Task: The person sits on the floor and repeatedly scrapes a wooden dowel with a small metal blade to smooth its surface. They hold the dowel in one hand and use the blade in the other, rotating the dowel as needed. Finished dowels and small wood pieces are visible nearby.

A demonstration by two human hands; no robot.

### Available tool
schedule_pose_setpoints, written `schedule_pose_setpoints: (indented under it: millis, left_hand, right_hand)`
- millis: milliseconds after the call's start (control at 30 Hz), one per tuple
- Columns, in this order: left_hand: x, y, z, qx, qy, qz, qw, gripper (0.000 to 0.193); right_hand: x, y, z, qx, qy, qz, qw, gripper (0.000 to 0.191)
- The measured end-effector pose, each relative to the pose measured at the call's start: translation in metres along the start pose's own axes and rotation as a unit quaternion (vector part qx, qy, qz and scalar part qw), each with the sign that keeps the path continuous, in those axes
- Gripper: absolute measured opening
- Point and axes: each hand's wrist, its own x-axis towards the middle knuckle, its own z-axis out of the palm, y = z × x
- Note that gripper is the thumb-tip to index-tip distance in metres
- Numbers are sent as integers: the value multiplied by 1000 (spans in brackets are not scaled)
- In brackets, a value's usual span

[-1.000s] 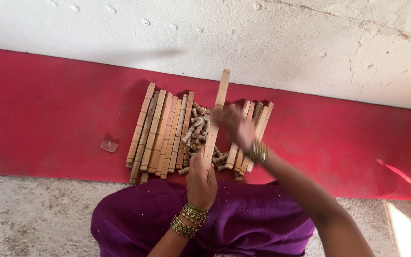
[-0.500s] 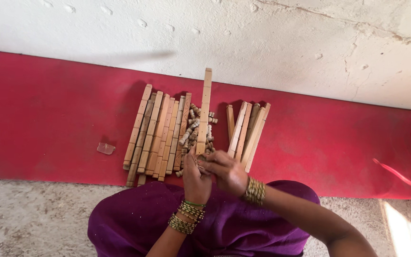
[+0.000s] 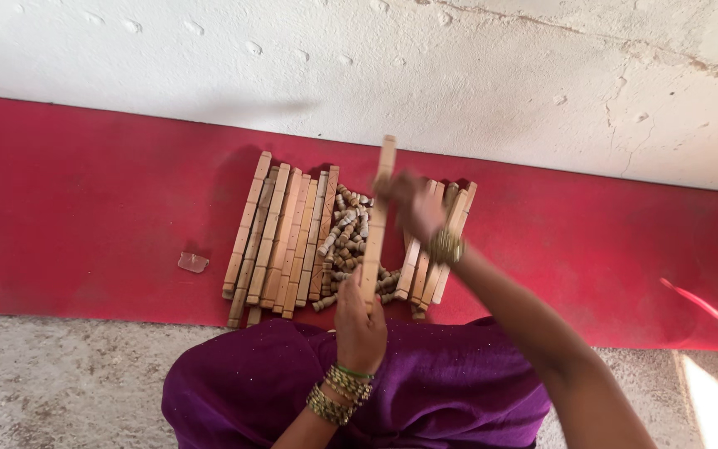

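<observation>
Gripping the near end of a long wooden strip (image 3: 376,220) with the left hand (image 3: 361,320), right hand (image 3: 413,204) blurred near its far end, grip unclear. Lying sorted left: wooden strips (image 3: 280,237); waiting right: a smaller bundle (image 3: 435,249), small pegs (image 3: 344,245) between.

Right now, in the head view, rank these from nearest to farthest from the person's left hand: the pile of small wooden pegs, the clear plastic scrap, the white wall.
From the left hand:
1. Pile of small wooden pegs, just beyond the hand, between the slat stacks.
2. Clear plastic scrap, off to the left on the red mat.
3. White wall, farthest, beyond the mat.
</observation>
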Motion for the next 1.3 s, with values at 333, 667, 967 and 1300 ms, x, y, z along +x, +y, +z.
schedule_pose_setpoints:
  millis: [333,667,967,1300]
  left_hand:
    - [1,8,-14,7,18,51,998,55]
    - [-6,17,-14,28,28,57,998,52]
    - [-1,9,-14,6,44,130,990,51]
    - [-15,24,-13,0,-14,-5,1000,50]
  right_hand:
    - [-54,-25,6,-44,106,-22,993,11]
    - [17,24,4,-70,63,91,991,14]
    - [-118,-56,8,208,75,-33,975,30]
    - [34,59,-6,-67,36,91,993,19]
